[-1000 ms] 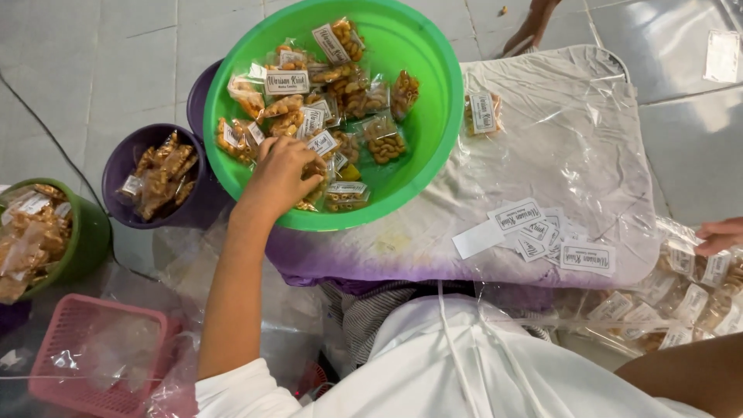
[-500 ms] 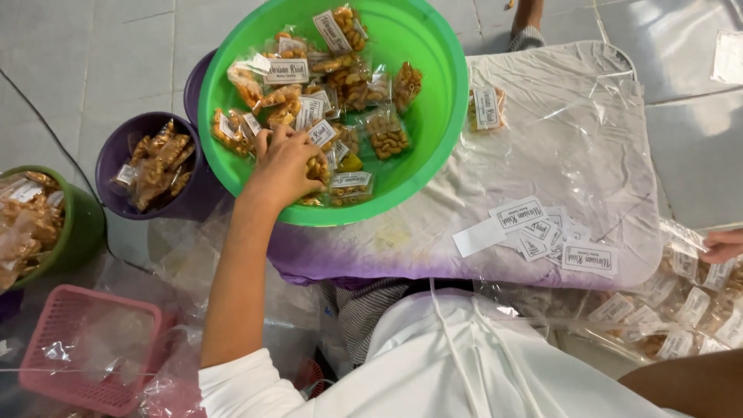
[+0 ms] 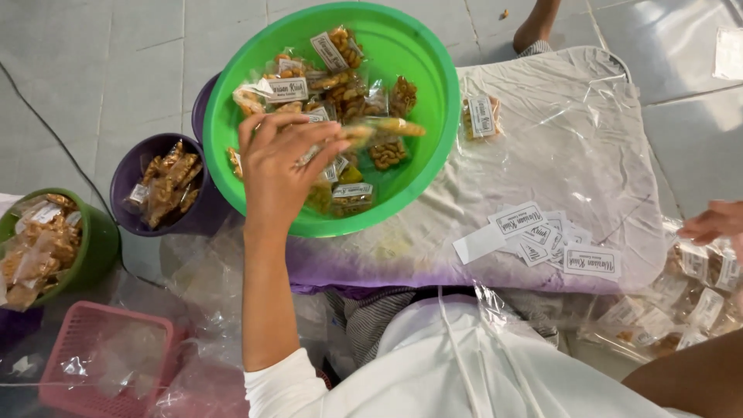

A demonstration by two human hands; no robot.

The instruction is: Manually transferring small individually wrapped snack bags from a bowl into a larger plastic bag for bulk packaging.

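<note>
Head camera view, looking straight down at a person seated on a tiled floor. At the centre sits a large green basin [image 3: 418,70], the landmark for everything else. It holds many small clear packets of golden-brown snacks, each with a white paper label. Above the basin's middle, the left hand [image 3: 282,166] is closed in a pinch on one snack packet [image 3: 371,131], which is lifted clear of the pile and lies roughly level, pointing toward the basin's right side. The bare left forearm runs from the hand down over the basin's near rim to a white sleeve.

Right of the basin, and partly under it, a cloth-covered board wrapped in clear plastic [image 3: 573,147] carries a single labelled packet [image 3: 480,118] just beside the basin's rim, and a loose cluster of white paper labels [image 3: 546,236] farther to the lower right. Far right of the basin, at the frame edge, the right hand [image 3: 716,222] reaches over more packets; whether its fingers grip anything cannot be told.

Left of the basin stands a purple bowl of snacks [image 3: 159,186], then a smaller green bowl of packets [image 3: 46,244]. Below and left lies a pink basket [image 3: 104,360].
</note>
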